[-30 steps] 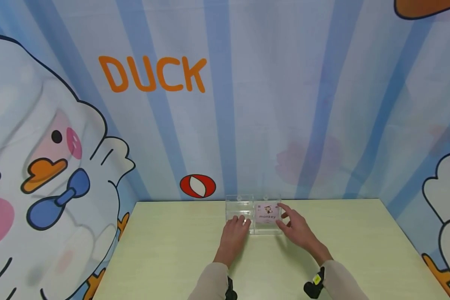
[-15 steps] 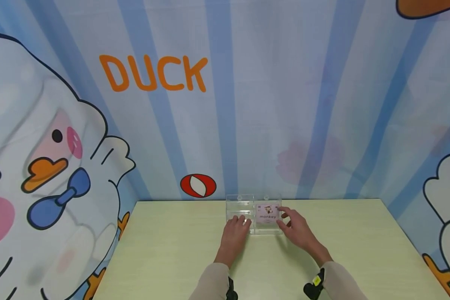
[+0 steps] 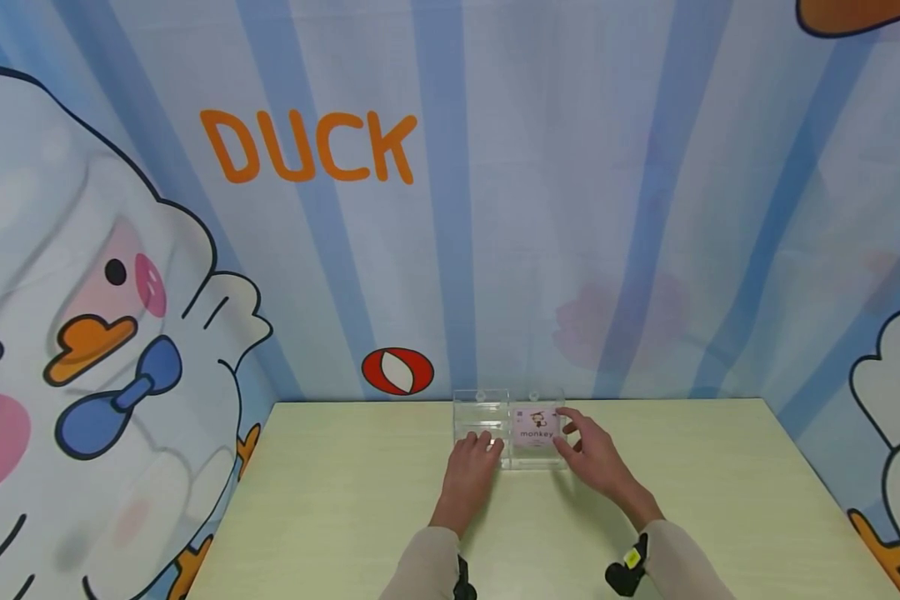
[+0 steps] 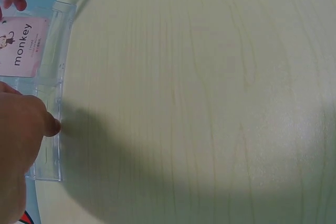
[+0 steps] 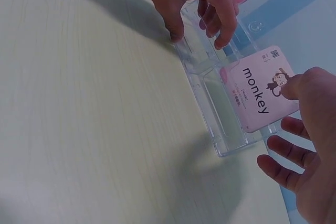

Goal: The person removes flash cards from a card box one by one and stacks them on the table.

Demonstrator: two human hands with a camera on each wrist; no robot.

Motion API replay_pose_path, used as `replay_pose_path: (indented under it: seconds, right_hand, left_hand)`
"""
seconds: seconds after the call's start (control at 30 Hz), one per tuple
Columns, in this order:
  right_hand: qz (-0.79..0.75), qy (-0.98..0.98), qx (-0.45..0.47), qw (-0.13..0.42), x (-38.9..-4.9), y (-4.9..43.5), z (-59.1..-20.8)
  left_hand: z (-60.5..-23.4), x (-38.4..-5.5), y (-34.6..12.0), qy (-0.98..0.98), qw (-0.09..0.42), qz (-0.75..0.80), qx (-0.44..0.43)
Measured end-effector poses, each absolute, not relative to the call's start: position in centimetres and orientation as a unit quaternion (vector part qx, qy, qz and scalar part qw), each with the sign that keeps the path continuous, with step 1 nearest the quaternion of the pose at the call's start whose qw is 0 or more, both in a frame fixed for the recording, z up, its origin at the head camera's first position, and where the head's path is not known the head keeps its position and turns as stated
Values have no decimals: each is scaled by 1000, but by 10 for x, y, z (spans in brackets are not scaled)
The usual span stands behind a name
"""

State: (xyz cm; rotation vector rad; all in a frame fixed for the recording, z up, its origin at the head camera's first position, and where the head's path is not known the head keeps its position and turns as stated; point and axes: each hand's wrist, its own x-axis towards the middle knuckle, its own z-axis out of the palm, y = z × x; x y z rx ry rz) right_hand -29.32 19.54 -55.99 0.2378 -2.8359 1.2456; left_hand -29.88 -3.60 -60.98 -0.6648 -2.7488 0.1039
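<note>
A clear plastic card holder (image 3: 482, 398) with two side-by-side compartments stands near the table's back edge. In its right compartment sits a pink card (image 3: 536, 428) printed "monkey" with a small monkey picture. My left hand (image 3: 471, 462) grips the holder's left compartment, thumb (image 4: 51, 124) at the front wall and fingers bent over into it, as the right wrist view shows. At the card's right edge is my right hand (image 3: 594, 457), thumb and index finger spread. One fingertip (image 5: 294, 86) overlaps the card in the right wrist view; the other fingers hang loosely.
The pale wood-grain table (image 3: 330, 500) ends at a blue striped curtain (image 3: 525, 208) printed with cartoon ducks and orange letters. A dark wrist device (image 3: 627, 572) sits by the right sleeve.
Both hands, the card and the holder stay practically in place. The right index finger shifts very slightly at the card's edge.
</note>
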Motion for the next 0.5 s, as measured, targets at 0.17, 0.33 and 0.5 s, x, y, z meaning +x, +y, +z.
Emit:
replay_pose_path:
  seconds: [0.17, 0.33, 0.5]
  right_hand:
    - [395, -915, 78, 18, -293, 196, -557]
    - [391, -916, 87, 32, -293, 198, -556]
    - [399, -911, 94, 41, -294, 201, -558]
  left_hand:
    - [-609, -297, -36, -959, 155, 41, -232]
    - [-607, -296, -36, -960, 153, 42, -232]
    - [-609, -297, -36, -959, 156, 38, -233]
